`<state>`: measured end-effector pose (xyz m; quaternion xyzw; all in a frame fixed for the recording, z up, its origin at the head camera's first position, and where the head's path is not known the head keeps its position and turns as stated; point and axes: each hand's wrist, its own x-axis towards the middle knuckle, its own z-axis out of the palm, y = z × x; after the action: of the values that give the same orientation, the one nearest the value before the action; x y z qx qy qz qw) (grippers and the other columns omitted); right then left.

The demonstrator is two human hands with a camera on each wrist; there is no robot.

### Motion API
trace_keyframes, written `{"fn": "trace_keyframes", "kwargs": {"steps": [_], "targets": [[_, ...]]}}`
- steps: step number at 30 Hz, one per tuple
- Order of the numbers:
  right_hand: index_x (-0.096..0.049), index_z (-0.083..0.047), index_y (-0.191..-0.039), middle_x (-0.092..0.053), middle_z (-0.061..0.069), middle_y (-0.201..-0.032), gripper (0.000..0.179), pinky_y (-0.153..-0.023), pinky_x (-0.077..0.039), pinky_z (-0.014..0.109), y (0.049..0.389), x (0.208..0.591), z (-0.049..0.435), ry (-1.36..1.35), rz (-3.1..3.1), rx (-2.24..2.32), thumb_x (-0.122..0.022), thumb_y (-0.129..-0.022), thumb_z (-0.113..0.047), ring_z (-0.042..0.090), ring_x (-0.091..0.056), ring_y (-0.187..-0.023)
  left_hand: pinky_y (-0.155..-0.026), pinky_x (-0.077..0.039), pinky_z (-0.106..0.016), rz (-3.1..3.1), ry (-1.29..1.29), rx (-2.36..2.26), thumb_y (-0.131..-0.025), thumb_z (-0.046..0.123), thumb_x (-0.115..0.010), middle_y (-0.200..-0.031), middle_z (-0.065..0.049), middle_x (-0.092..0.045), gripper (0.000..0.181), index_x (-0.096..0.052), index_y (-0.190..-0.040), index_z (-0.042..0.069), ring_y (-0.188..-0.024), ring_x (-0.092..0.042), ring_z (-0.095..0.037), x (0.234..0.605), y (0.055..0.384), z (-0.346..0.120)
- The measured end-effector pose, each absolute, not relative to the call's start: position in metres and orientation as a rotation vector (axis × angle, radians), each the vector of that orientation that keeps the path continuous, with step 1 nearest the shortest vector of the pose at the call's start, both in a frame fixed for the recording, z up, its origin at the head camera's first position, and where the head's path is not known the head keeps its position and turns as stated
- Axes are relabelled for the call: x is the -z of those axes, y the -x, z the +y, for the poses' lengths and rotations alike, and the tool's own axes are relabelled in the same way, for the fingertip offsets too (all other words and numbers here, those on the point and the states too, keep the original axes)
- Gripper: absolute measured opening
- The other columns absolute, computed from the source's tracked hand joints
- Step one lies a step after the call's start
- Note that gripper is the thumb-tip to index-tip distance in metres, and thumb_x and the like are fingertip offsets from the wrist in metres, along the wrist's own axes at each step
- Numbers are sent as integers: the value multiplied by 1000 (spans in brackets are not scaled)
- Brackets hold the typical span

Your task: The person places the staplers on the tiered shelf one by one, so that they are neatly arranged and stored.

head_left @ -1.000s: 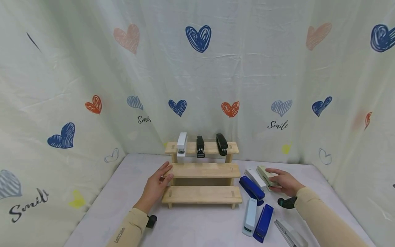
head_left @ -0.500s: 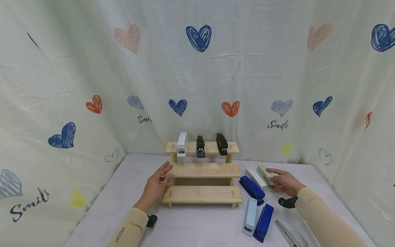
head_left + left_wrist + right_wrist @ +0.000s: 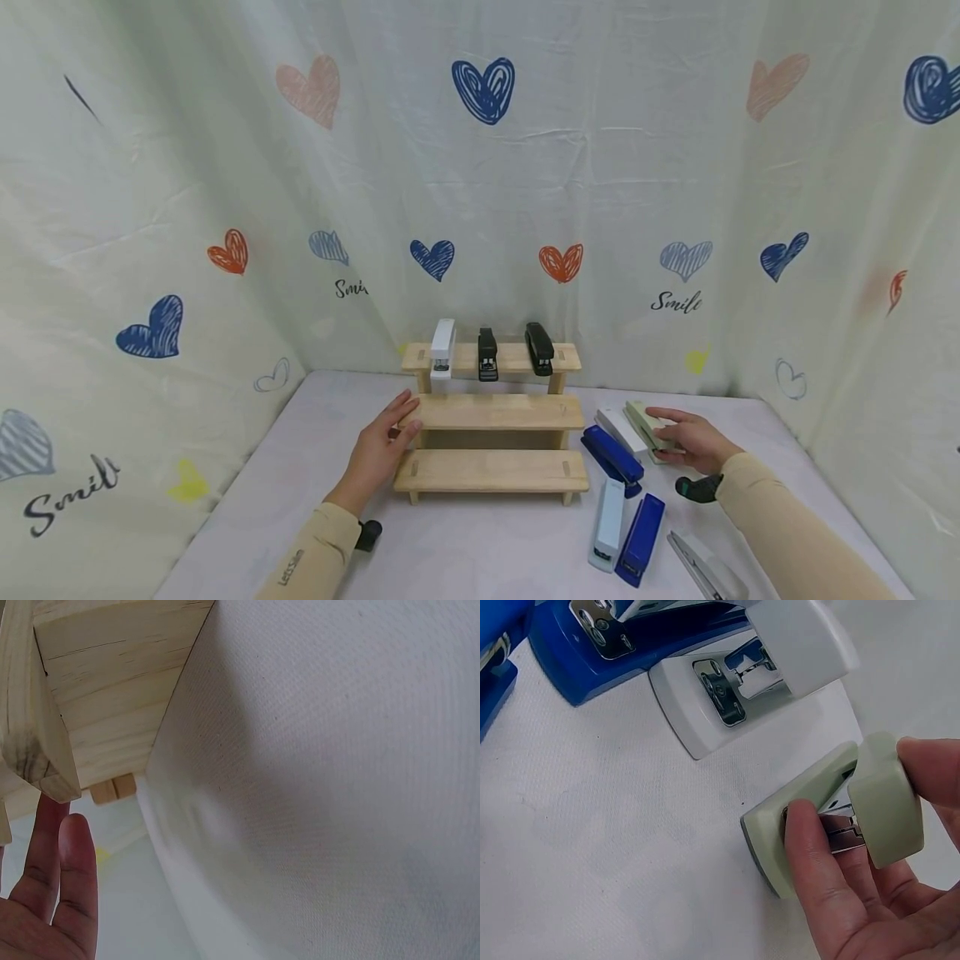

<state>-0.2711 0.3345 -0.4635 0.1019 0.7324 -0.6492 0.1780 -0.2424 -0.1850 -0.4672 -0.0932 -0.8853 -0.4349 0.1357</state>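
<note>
In the head view my right hand [image 3: 696,443] grips a light green stapler [image 3: 642,423] lying on the table at the right. The right wrist view shows the thumb on the stapler's top arm [image 3: 887,802] and the fingers by its base. My left hand [image 3: 378,450] touches the left end of the middle board of a three-step wooden rack [image 3: 495,412], its fingers nearly straight. On the rack's top step stand a white stapler [image 3: 442,346], a small black stapler [image 3: 487,354] and a larger black stapler [image 3: 538,348].
Left of the green stapler lie a white stapler [image 3: 618,429] and a dark blue stapler [image 3: 612,454]. Nearer are a light blue stapler [image 3: 607,523], another blue stapler [image 3: 640,540] and a grey-white stapler [image 3: 708,568]. A heart-patterned curtain [image 3: 480,183] surrounds the table [image 3: 465,550].
</note>
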Motion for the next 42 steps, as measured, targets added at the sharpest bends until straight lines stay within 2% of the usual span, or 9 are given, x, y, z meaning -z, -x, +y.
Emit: {"fn": "trace_keyframes", "kwargs": {"steps": [5,12,18,23,27,35,42], "targets": [[-29,-1,-155,-16,33,-150,59,-94,-52,45,268,462,335,-281,2070,1839,-53,-101,-2,38,-45,-115,-90,-50,-38,-2561,276,1269,-99,33,-64,-154,0,-42,47,-59,-140,10,-113,-60,-22,467,243,-185],[-34,-1,-153,-19,32,-148,57,-90,-54,42,268,465,338,-291,2096,1828,-55,-100,-3,36,-49,-111,-89,-51,-38,-2558,286,1273,-99,31,-64,-154,-2,-43,46,-59,-140,9,-113,-61,-22,468,243,-183],[-33,0,-153,-11,33,-153,58,-90,-54,42,263,459,345,-292,2110,1842,-55,-100,-3,41,-38,-122,-90,-51,-38,-2549,291,1272,-100,32,-63,-154,-4,-43,47,-59,-140,8,-120,-58,-24,469,243,-182],[-29,0,-155,-3,32,-157,58,-94,-52,44,254,447,350,-290,2102,1870,-52,-102,-3,45,-26,-131,-89,-51,-37,-2549,290,1267,-99,34,-63,-155,-4,-42,48,-59,-140,9,-120,-58,-24,470,243,-183],[-27,0,-156,-1,32,-158,58,-94,-52,44,245,431,352,-260,2128,1866,-50,-103,-5,47,-23,-133,-89,-51,-36,-2547,289,1271,-99,34,-63,-155,-3,-42,48,-59,-140,9,-118,-59,-23,470,243,-183],[-28,0,-156,-9,31,-155,58,-94,-52,43,223,395,332,-100,2137,1886,-52,-103,-7,46,-29,-128,-89,-51,-36,-2539,286,1278,-99,33,-63,-155,-3,-42,48,-59,-140,8,-117,-59,-24,468,242,-185],[-32,0,-154,-21,30,-151,58,-92,-53,43,209,379,292,39,2162,1865,-56,-102,-8,44,-37,-124,-90,-50,-36,-2539,288,1296,-99,33,-64,-155,-2,-42,48,-59,-140,8,-128,-52,-24,468,243,-186]]}}
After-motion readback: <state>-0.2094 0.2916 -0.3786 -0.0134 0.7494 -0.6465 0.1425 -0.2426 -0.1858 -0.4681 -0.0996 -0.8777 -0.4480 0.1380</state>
